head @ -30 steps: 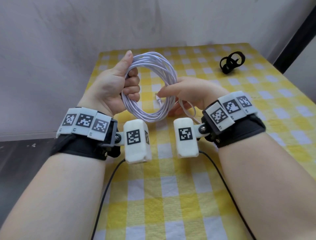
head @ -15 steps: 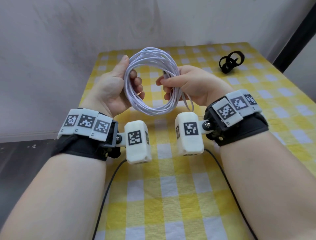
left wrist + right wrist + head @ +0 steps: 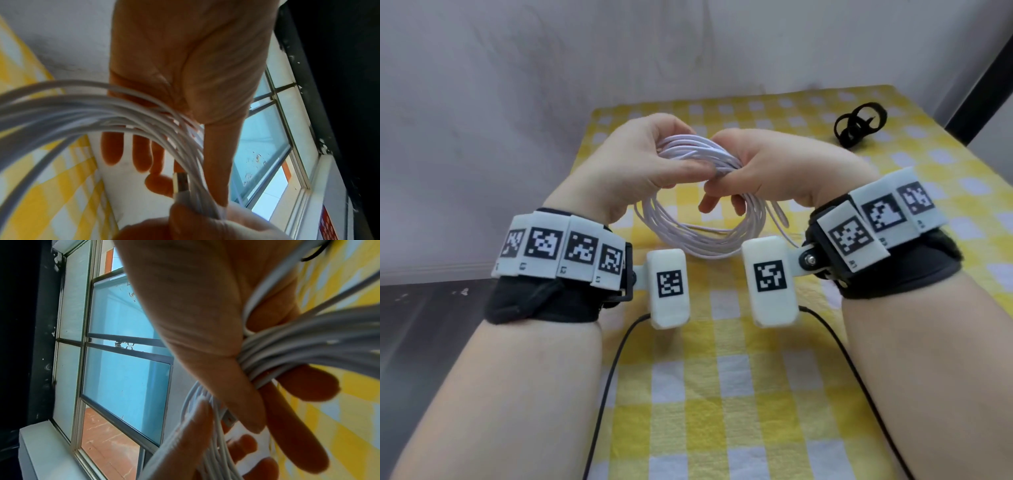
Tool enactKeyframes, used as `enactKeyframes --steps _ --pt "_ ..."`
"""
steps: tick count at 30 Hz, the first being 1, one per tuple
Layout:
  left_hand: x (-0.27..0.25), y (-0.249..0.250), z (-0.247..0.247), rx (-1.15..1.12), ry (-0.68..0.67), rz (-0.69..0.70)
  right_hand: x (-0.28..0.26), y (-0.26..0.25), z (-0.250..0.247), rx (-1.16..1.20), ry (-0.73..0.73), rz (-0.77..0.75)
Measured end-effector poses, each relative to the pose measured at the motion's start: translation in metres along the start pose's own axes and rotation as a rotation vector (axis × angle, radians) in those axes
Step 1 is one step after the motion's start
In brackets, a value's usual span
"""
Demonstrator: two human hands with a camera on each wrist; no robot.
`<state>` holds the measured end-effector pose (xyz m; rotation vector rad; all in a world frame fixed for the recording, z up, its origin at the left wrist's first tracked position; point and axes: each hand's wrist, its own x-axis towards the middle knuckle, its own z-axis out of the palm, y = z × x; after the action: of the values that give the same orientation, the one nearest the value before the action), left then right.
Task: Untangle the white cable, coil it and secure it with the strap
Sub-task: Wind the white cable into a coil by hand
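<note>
Hands (image 3: 702,168) together — both clamped on smooth round white cable (image 3: 698,236) coil; black looped strap (image 3: 859,123) apart.

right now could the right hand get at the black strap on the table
Probably not yet: the right hand grips the white cable together with the left hand. The black strap lies unobstructed on the table.
</note>
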<state>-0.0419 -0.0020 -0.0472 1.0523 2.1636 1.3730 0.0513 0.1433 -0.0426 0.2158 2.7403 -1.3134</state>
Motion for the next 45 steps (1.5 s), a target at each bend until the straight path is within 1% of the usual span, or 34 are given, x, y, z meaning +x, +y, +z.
enactKeyframes --steps 4,8,12,15,17,19,21,25,27,30,32,35,37,39,41,43,45 --pt "-0.001 0.006 0.003 0.109 0.035 0.017 0.006 0.003 0.003 -0.021 0.072 -0.006" --pt "-0.002 0.011 0.003 0.171 0.03 0.009 0.01 0.001 0.007 -0.009 0.057 -0.056" --pt "-0.003 0.015 0.002 0.208 0.083 0.056 0.009 -0.004 0.009 -0.008 0.056 -0.131" --pt "-0.005 0.018 0.004 0.289 0.028 0.086 0.006 -0.007 0.011 0.011 0.071 -0.191" --pt "-0.005 0.017 0.004 0.408 -0.006 0.085 0.006 -0.006 0.011 0.013 0.105 -0.164" --pt "-0.003 0.016 0.004 0.476 0.003 0.05 0.007 -0.003 0.01 -0.022 0.17 -0.138" --pt "0.0 0.014 0.004 0.485 0.02 0.02 0.007 -0.002 0.006 -0.059 0.219 -0.123" --pt "0.003 0.006 0.0 0.434 0.074 -0.009 0.002 0.006 -0.004 -0.037 0.252 -0.052" --pt "0.003 0.001 -0.004 0.394 0.106 -0.018 0.001 0.01 -0.009 0.016 0.319 -0.045" --pt "0.003 -0.003 -0.009 0.351 0.141 -0.038 0.003 0.014 -0.013 0.123 0.449 -0.082" --pt "0.003 -0.005 -0.01 0.332 0.148 -0.046 0.004 0.015 -0.013 0.188 0.503 -0.105" --pt "0.004 -0.007 -0.011 0.31 0.166 -0.057 0.007 0.017 -0.014 0.307 0.592 -0.082" --pt "0.004 -0.009 -0.012 0.294 0.181 -0.062 0.008 0.017 -0.016 0.496 0.678 -0.044" --pt "0.005 -0.012 -0.014 0.267 0.193 -0.073 0.009 0.018 -0.018 0.769 0.717 -0.042" --pt "0.006 -0.015 -0.016 0.233 0.221 -0.09 0.01 0.02 -0.021 0.93 0.753 -0.048" --pt "0.007 -0.018 -0.018 0.209 0.256 -0.098 0.012 0.023 -0.022 0.955 0.798 -0.062" --pt "0.009 -0.02 -0.02 0.194 0.286 -0.09 0.014 0.027 -0.021 0.914 0.796 -0.083"
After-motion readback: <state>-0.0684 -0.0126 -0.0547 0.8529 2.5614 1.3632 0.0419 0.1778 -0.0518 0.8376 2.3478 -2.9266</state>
